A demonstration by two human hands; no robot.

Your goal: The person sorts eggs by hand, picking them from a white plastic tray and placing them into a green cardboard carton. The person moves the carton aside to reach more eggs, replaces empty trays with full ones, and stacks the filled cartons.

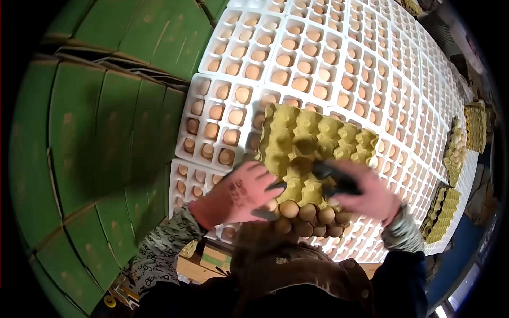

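A yellow pulp egg tray (278, 127) lies tilted over the white foam trays, with most of its visible cups bare. Brown eggs (307, 213) crowd its near edge in two rows. My left hand (236, 193), in a pink glove with dark fingertips, is at the tray's near left corner. Its fingers are apart, with an egg (271, 205) showing between thumb and forefinger. Over the right part of the tray hovers my right hand (366, 191), gloved alike and smeared by motion. Its dark fingertips point left above the cups, and I cannot tell what they hold.
White foam trays (258, 79) with single eggs in square pockets spread across the surface ahead and to the right. Green cartons (74, 138) form a wall on the left. Stacked pulp trays (442, 212) and another tray of eggs (455, 151) stand at the right edge.
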